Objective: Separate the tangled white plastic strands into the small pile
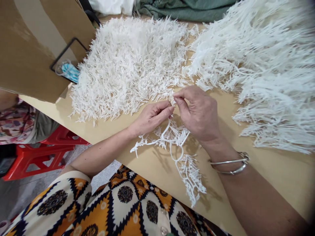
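My left hand [155, 116] is closed, thumb against forefinger, on a branched white plastic stem [182, 151]. The stem dangles below both hands, with thin curved runners and feathery tufts along its arms. Just to the right, my right hand [199, 113] pinches a small white plastic sprig between thumb and forefinger, close to the left fingertips. Most of that sprig is hidden by the fingers and blends with the tufts behind. Beyond my hands lies a wide heap of loose white sprigs [133, 62].
On the right is a large pile of longer white branched stems [270, 72]. A cardboard box [41, 42] stands at the left, beside a black wire frame [65, 52] and a blue-white packet [70, 72]. Green cloth [184, 9] lies at the back. Red stools [41, 154] stand below the table edge.
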Demonstrator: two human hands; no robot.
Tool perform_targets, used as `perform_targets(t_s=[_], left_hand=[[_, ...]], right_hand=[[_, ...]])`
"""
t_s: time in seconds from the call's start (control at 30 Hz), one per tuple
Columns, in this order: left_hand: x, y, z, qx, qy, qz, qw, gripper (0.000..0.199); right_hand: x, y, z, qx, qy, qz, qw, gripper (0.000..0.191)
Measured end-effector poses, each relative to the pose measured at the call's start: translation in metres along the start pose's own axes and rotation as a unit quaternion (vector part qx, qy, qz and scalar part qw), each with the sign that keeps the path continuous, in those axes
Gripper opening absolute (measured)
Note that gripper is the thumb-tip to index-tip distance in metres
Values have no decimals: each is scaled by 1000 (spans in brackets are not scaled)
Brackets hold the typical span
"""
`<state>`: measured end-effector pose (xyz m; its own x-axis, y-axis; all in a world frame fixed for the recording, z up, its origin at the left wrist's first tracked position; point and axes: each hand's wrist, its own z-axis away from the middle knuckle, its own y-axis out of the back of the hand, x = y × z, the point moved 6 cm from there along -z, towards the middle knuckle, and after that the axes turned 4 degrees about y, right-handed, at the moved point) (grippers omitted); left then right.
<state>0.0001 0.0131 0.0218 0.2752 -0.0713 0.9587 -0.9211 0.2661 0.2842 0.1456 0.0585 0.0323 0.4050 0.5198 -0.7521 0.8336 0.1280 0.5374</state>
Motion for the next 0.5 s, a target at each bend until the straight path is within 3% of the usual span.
perform_targets(t_s=[0.13, 0.27, 0.5], left_hand=[[5, -7, 2, -53, -35, 3, 998, 51], [0, -6, 3, -31, -1, 44, 999, 46], [-12, 0, -1, 9, 27, 150, 988, 40]], right_hand=[[15, 20, -2, 62, -6, 58, 996, 13], [20, 36, -2, 131, -26, 32, 990, 8], [14, 31, -3, 130, -4, -35, 991, 17]])
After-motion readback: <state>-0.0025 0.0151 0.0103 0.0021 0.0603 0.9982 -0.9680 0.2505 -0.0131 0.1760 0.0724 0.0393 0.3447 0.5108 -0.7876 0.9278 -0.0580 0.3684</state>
